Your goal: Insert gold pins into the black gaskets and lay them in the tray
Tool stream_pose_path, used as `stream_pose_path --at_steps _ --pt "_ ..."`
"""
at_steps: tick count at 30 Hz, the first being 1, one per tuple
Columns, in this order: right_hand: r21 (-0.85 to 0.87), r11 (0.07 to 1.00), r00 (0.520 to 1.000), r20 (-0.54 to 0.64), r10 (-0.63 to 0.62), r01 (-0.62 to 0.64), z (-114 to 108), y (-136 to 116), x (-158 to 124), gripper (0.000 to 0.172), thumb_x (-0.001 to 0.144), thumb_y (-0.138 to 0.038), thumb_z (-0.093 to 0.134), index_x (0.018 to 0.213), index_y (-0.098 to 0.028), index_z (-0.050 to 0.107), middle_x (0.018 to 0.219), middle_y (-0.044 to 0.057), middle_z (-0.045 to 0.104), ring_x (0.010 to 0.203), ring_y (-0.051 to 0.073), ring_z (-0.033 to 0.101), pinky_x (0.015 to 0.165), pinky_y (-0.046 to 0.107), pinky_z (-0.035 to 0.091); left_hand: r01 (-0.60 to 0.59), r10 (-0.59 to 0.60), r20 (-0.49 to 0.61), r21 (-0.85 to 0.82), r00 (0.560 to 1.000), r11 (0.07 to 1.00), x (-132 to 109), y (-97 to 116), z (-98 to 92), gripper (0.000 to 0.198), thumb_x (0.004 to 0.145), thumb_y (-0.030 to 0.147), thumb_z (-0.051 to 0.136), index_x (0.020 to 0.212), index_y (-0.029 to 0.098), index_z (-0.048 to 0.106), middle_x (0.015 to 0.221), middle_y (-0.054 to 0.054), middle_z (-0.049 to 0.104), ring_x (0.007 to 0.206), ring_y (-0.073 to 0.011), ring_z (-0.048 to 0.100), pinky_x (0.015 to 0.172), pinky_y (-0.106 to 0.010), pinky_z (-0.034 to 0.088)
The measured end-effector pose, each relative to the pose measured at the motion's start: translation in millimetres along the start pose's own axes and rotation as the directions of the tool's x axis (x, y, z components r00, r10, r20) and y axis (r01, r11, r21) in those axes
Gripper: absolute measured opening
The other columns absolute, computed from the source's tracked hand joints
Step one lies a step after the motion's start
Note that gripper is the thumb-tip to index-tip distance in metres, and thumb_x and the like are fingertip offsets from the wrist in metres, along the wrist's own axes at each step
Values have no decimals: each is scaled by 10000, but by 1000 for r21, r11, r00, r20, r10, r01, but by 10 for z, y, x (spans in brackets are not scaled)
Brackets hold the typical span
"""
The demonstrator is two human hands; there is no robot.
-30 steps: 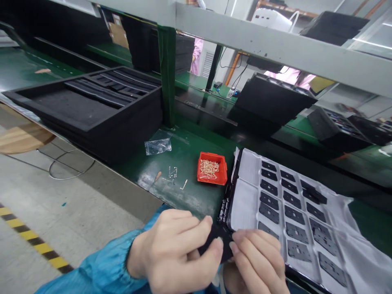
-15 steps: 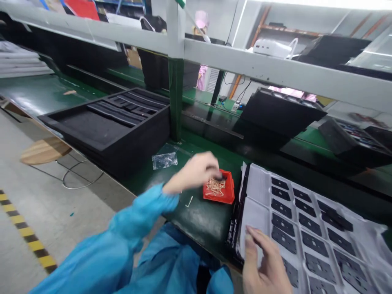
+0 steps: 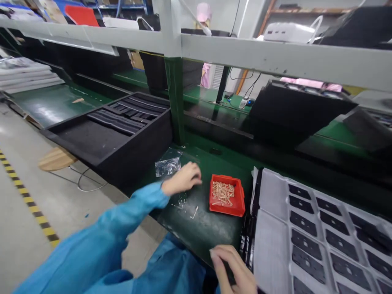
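My left hand (image 3: 185, 178) is over the green bench, left of a red tray (image 3: 227, 209). Its fingers are loosely bent, with a gap at the tips and nothing visible between them. Small copper-coloured bent pieces (image 3: 223, 192) lie heaped in the tray. My right hand (image 3: 235, 267) is low in front, thumb and forefinger tips together; whatever is between them is too small to make out. A pale L-shaped piece (image 3: 194, 212) rests on the bench between my hands. Behind the tray lies a small dark piece (image 3: 215, 151).
A clear plastic bag (image 3: 168, 166) lies beside a large black foam box (image 3: 137, 149). On the right, a white moulded tray (image 3: 272, 241) holds several flat black plates (image 3: 307, 244). A green-wrapped post (image 3: 174, 98) rises behind. Another person (image 3: 206, 75) is across the bench.
My left hand has moved left, away from the red tray, and the dark thing at its fingers is gone from them. A dark piece now shows behind the tray. The view has shifted.
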State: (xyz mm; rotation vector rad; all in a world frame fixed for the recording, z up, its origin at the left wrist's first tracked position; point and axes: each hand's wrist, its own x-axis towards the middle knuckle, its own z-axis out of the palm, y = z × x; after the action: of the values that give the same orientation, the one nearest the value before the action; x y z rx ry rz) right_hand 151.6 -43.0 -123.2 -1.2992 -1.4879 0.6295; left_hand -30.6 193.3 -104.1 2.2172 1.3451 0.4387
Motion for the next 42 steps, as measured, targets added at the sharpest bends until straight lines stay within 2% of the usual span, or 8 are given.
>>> stream_pose_path --at_steps 4,9,14,17,23,26,32,42 --pt "55 996 940 332 -79 64 122 -44 117 147 1019 -160 534 941 -233 634 852 6 681 782 133 648 733 228 510 221 -209 -172 49 963 974 -1139 188 683 220 865 299 813 910 149 660 1151 -143 641 1092 -328 592 930 -494 511" --pt "2 987 884 443 -146 162 71 -105 197 109 1024 -181 544 965 -234 618 875 -2 695 782 127 645 723 227 508 404 -309 -507 86 805 911 -1283 387 1275 190 853 215 808 964 146 670 1253 -176 639 1109 -371 575 844 -502 489" --pt "-6 999 905 423 -41 48 -106 20 32 136 1029 -177 542 975 -238 650 902 2 702 827 114 660 777 200 505 329 -235 -497 108 835 938 -1032 233 1190 203 868 -34 597 834 156 658 1152 -157 682 1119 -359 579 857 -506 454" --pt "65 980 931 331 155 -186 -48 127 -41 166 1027 -273 585 915 -227 700 880 23 703 841 125 662 790 199 487 207 -133 -472 108 871 972 -1029 156 1134 268 835 -93 529 810 160 611 1047 -132 686 1036 -327 596 807 -462 460" --pt "397 607 724 316 613 -688 266 202 109 488 825 -648 775 909 -168 756 848 70 702 703 140 618 657 251 496 -175 157 -450 2 879 985 -1156 174 979 281 983 -4 370 965 168 590 813 -38 599 752 -175 583 681 -303 519" --pt "504 435 652 423 629 -746 294 154 218 568 817 -713 739 927 -156 738 774 39 655 565 93 522 526 237 421 -375 336 -433 -5 836 927 -1233 275 864 338 1016 32 369 1199 173 616 876 -51 629 781 -164 593 693 -286 528" --pt "626 131 561 561 608 -768 222 105 296 472 751 -588 850 872 -156 701 725 -12 584 505 40 389 483 212 313 -479 414 -508 2 756 878 -1272 429 827 246 997 25 479 1075 174 660 887 -69 654 788 -176 566 680 -309 485" --pt "689 59 590 570 572 -723 178 89 277 376 756 -458 894 892 -133 761 766 15 632 541 42 430 489 193 328 -491 403 -532 -27 745 871 -1280 493 799 251 995 36 480 1081 176 670 883 -71 674 780 -169 605 682 -297 510"
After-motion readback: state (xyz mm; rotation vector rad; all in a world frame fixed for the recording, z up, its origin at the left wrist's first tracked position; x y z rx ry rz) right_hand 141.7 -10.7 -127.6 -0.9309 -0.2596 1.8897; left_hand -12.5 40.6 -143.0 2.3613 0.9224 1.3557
